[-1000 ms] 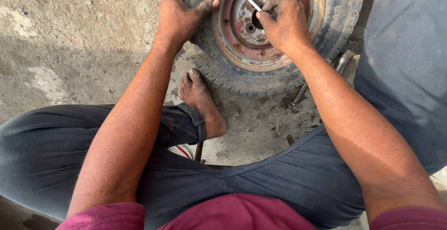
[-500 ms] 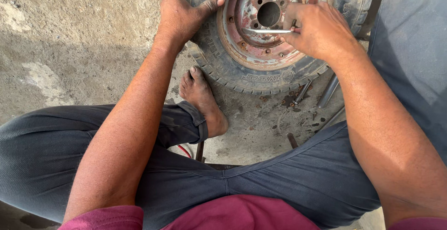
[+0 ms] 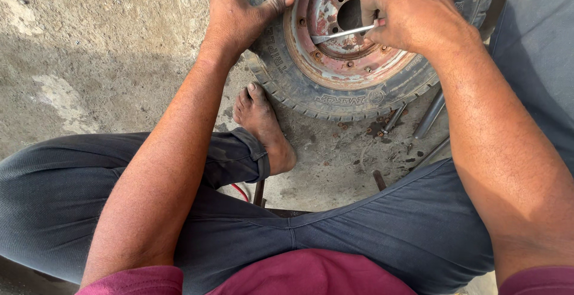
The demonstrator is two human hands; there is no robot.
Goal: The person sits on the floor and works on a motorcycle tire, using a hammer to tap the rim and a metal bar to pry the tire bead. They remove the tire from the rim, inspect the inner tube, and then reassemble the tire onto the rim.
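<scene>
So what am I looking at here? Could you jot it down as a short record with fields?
setting: rough concrete floor, person seated on it
main thing: small wheel, black tyre on a rusty rim, lying flat
left hand: pressed on the tyre, thumb at the rim edge
right hand: fingers closed on a thin metal tool lying across the rim
bare foot: beside the tyre
loose parts: rusty bolts on the floor

A black rubber tyre (image 3: 335,101) on a rusty steel rim (image 3: 353,62) lies at the frame's upper centre on the concrete floor (image 3: 89,50). A bare foot (image 3: 263,129) sits just below-left of it; loose rusty bolts (image 3: 382,129) lie below-right.
</scene>
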